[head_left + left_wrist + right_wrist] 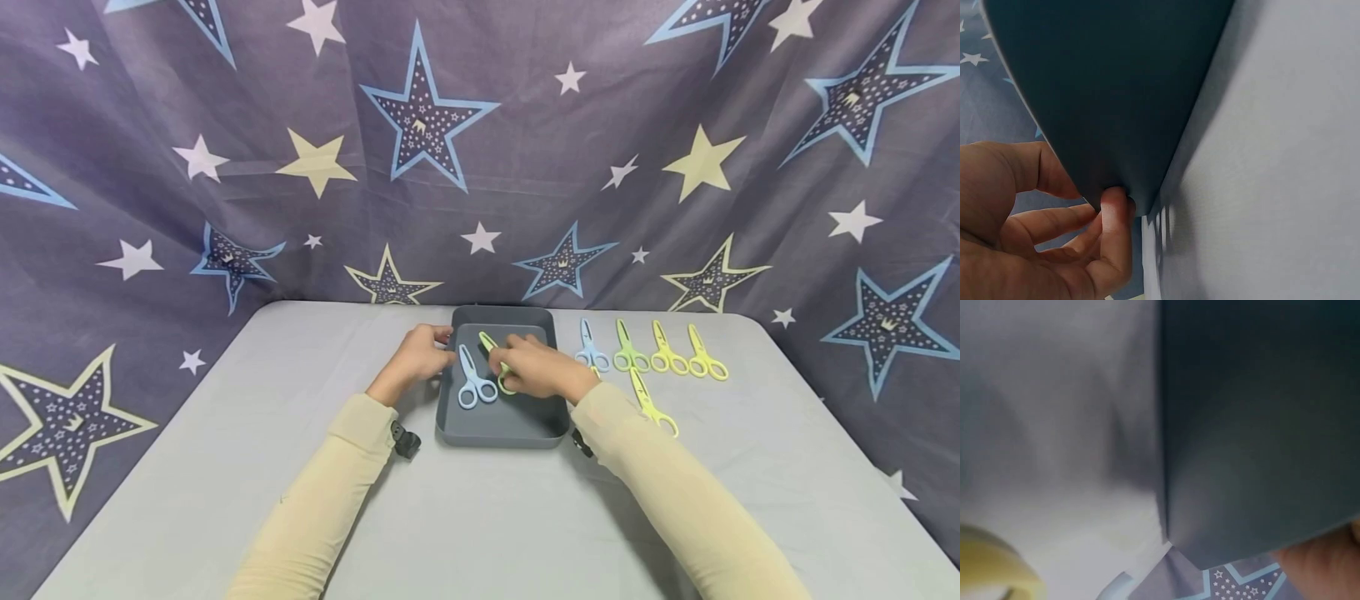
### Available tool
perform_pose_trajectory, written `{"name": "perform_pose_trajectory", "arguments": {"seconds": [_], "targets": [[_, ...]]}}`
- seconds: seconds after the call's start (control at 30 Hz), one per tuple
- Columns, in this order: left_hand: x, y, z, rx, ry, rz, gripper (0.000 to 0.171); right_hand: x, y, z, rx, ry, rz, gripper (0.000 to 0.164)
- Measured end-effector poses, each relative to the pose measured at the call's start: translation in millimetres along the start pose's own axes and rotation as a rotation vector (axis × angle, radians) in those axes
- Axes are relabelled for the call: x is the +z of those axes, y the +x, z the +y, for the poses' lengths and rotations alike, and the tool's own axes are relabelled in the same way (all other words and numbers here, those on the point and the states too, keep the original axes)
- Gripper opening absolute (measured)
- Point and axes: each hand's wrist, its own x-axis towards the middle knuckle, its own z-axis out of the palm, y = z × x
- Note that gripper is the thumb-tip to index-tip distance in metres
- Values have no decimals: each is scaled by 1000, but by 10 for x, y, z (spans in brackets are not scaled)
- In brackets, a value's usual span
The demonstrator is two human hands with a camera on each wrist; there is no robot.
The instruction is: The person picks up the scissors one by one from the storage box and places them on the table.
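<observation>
A dark grey tray [502, 432] lies on the table in the head view. My left hand [420, 354] grips its left side; in the left wrist view that hand [1041, 231] has the thumb at the rim and fingertips against the tray's outer wall [1104, 94]. Over the tray, my right hand [536, 367] holds light green scissors [487, 341] by the handle end, partly hidden by the fingers. Light blue scissors [474, 382] lie inside the tray, left of the green pair. Only a bit of the right hand [1322, 562] shows in the right wrist view, beyond the tray wall [1260, 425].
Right of the tray stand in a row blue scissors [587, 335], green scissors [623, 335] and two yellow pairs [660, 337]. Another yellow pair [642, 394] lies nearer, partly behind the right sleeve [660, 475]. A star-patterned cloth [525, 167] hangs behind the table.
</observation>
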Motion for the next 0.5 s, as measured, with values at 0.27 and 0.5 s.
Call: {"name": "perform_pose_trajectory", "arguments": {"seconds": [0.27, 0.5], "targets": [[10, -5, 5, 0, 2, 5, 64, -20, -60, -17, 15, -57, 43, 15], [-4, -4, 11, 10, 14, 12, 65, -76, -138, -82, 3, -115, 82, 15]]}}
